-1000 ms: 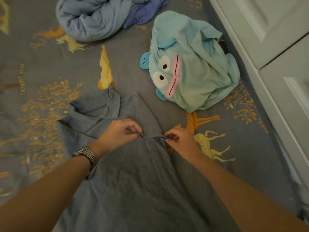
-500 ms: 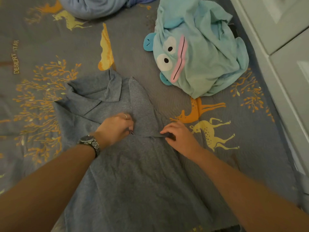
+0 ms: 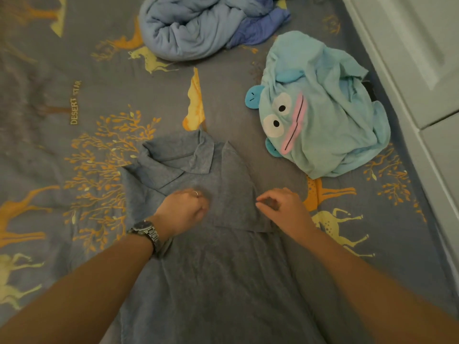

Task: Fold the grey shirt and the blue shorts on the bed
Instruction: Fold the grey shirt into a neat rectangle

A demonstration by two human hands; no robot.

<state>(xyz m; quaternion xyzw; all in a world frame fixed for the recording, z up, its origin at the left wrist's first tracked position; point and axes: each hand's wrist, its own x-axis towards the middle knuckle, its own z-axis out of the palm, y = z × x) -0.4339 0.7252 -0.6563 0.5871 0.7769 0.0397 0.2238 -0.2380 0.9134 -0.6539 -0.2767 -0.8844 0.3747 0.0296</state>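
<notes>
The grey collared shirt (image 3: pixel 223 264) lies spread on the bed, collar away from me, with its right sleeve (image 3: pixel 236 194) folded flat across the chest. My left hand (image 3: pixel 182 211), a watch on its wrist, is curled into a fist on the shirt just left of that sleeve; no cloth shows in it. Loosely curled fingers of my right hand (image 3: pixel 283 208) touch the sleeve's right folded edge. A crumpled bundle of blue cloth (image 3: pixel 198 26) lies at the far end of the bed; I cannot tell if it is the shorts.
A teal garment with a cartoon face (image 3: pixel 323 108) lies bunched to the right of the shirt. The grey bedsheet (image 3: pixel 87 95) has a deer and tree print. White cabinet doors (image 3: pixel 417 58) run along the bed's right side.
Both hands pinched the sleeve hem and laid it down on the chest. They have now let go, the left drawing back to the left. The view has tilted up.
</notes>
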